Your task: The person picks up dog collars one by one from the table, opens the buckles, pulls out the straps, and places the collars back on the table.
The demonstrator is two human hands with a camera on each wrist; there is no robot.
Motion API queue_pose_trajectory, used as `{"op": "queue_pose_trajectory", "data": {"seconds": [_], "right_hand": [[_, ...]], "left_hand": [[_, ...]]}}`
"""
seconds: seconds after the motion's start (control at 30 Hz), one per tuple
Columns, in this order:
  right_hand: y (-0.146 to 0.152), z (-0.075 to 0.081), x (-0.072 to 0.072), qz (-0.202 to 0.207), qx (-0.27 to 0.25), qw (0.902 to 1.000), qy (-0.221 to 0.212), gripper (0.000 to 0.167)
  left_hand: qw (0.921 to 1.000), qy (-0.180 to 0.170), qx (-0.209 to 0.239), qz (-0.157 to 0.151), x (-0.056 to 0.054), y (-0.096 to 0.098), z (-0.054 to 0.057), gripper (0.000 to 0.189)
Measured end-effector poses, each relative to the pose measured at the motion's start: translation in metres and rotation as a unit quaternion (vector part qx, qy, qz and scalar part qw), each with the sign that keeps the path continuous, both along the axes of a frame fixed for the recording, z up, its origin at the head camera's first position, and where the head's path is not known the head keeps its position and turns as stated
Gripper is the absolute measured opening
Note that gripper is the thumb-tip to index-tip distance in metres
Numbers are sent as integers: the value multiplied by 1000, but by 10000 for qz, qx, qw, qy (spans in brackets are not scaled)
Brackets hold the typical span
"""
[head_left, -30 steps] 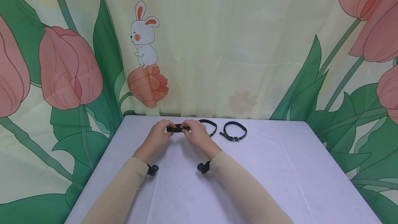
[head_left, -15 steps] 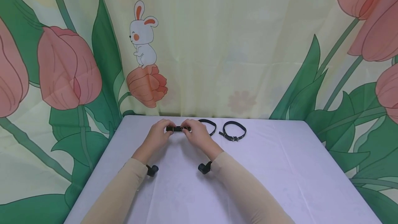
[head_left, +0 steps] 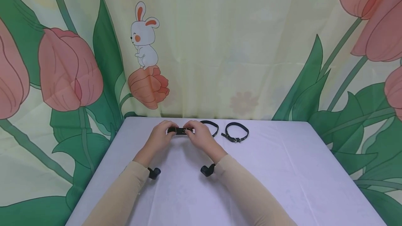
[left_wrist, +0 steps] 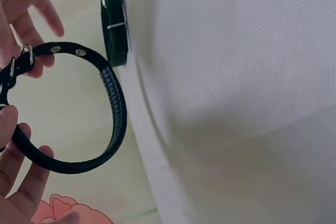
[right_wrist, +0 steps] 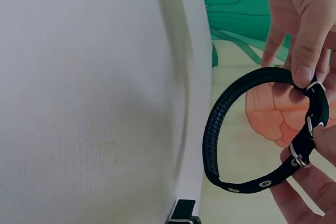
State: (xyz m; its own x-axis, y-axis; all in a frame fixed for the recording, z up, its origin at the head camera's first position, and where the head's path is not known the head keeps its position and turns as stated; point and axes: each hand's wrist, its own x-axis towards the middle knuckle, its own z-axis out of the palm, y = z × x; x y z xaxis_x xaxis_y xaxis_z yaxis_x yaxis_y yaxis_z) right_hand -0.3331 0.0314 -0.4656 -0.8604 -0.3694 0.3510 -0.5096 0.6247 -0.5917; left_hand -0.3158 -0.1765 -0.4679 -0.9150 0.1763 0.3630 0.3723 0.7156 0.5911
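A black pet collar, buckled into a loop, is held above the table between both hands. My left hand pinches its left end, and my right hand grips it by the metal buckle. In the left wrist view, the collar shows metal eyelets and a padded inner band. The right wrist view has the thumb of the left hand on the strap, while fingers of the right hand lie at the buckle. Part of the strap is hidden behind the fingers.
Another looped black collar lies on the white-covered table, partly hidden behind the right hand. Farther right lies a third buckled collar. A curtain printed with tulips and a rabbit hangs behind the table's back edge.
The held collar tilts slightly, so more of its strap face shows between the fingers. Both hands stay in nearly the same place, and the collars on the table have not moved.
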Motion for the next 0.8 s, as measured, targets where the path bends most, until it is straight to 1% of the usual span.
{"op": "queue_pose_trajectory", "data": {"seconds": [0.23,0.43,0.63,0.8], "right_hand": [[2,-1,0,3,-146,9998,-123,15],[3,-1,3,54,-329,9991,-261,16],[4,-1,4,126,-495,9979,-410,16],[5,2,7,178,-526,9976,-417,17]], "left_hand": [[10000,-42,27,40,5,3,3,24],[9997,-199,82,122,6,5,5,22],[9993,-267,225,97,6,5,4,21],[9990,-262,344,85,9,7,7,21]]}}
